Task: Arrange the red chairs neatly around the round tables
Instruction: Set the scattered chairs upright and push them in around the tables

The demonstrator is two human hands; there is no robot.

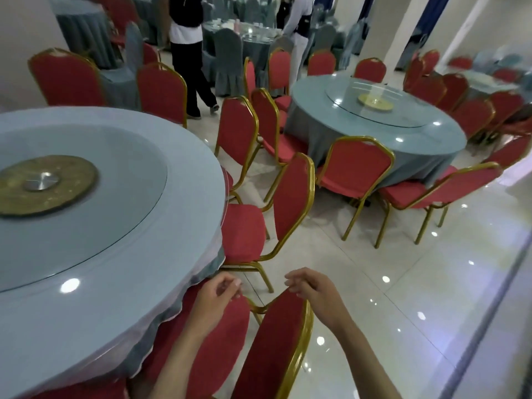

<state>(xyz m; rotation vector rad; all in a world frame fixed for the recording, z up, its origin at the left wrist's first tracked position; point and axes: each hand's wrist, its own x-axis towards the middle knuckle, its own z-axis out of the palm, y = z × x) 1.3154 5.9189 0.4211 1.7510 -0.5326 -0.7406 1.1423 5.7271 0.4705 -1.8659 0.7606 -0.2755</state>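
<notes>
Head view. At lower left, the near round surface (121,300), draped in pale blue cloth under a sheer overlay, with a glass turntable (115,197) on a brass hub (43,184).

Against its lower right edge, the nearest red chair (276,344): seat partly under the hanging cloth, gold-framed back toward the camera. Above that seat, the left hand (218,296), grip loose, fingers lightly curled with nothing in them. Right at the top of the same chair's back, the right hand (312,290), grip likewise slack and clamped on nothing. Impossible to tell whether it touches the top rail.

Just beyond, a second red chair (292,197), also turned toward the near surface, seat edge beside the cloth. Further round the same rim, a third red chair (239,128). On the far side, a fourth red chair (161,90), back upright.

At upper right, the far round surface (316,116) in grey-blue cloth, with its own clear turntable (403,113). In front of it, a front chair (357,165) with its back to the camera, seat tucked toward the cloth. Beside that, an angled chair (449,191), turned partly sideways. More red chairs crowded along the right side, unevenly spaced and blurred.

Underfoot, a glossy pale tiled floor (388,298) with bright reflections. In the background, a standing person (185,53) in dark trousers and a second person (299,27), both near a laid table ringed by grey-covered chairs (229,56).
</notes>
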